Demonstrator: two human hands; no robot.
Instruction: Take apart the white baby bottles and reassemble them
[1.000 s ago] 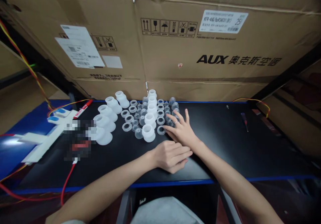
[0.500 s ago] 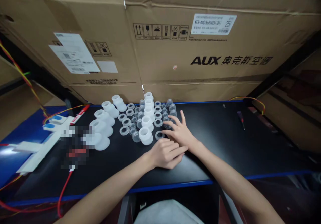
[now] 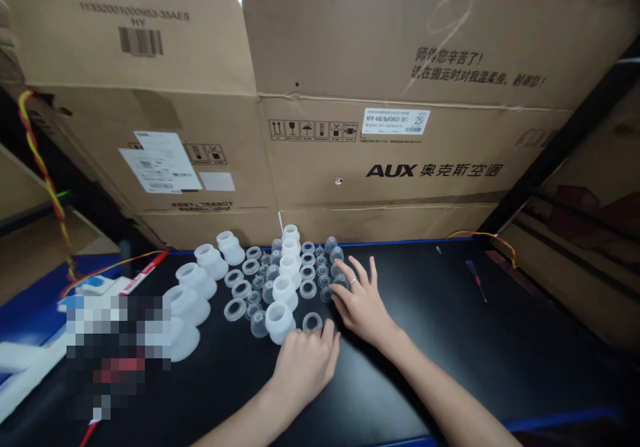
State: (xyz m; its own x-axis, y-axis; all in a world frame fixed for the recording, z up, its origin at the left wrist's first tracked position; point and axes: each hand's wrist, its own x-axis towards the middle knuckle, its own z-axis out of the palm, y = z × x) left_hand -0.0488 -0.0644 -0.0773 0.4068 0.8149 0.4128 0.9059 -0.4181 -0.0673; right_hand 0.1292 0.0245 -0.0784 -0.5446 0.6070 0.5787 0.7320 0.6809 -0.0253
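My left hand [image 3: 306, 360] is curled, its fingertips hidden from me, close in front of a clear ring [image 3: 313, 321]. What it holds, if anything, cannot be made out. My right hand [image 3: 364, 303] has its fingers spread, with thumb and forefinger beside the clear domed caps [image 3: 331, 245] and small clear teats [image 3: 323, 270]. Left of these runs a column of clear rings [image 3: 308, 271], then a row of frosted baby bottles [image 3: 284, 293] standing upright. More rings [image 3: 235, 309], teats and a domed cap [image 3: 259, 324] lie left of the bottles.
Another row of frosted bottles [image 3: 196, 277] stands further left, near a blurred-out patch and a red-and-white marker [image 3: 145, 273]. A screwdriver [image 3: 477, 280] lies at the right. Large cardboard boxes [image 3: 310, 187] wall off the back of the black table [image 3: 430, 327].
My left hand has moved from beside my right wrist towards the front ring. My right hand remains by the clear caps, fingers spread. The camera view has tilted upwards.
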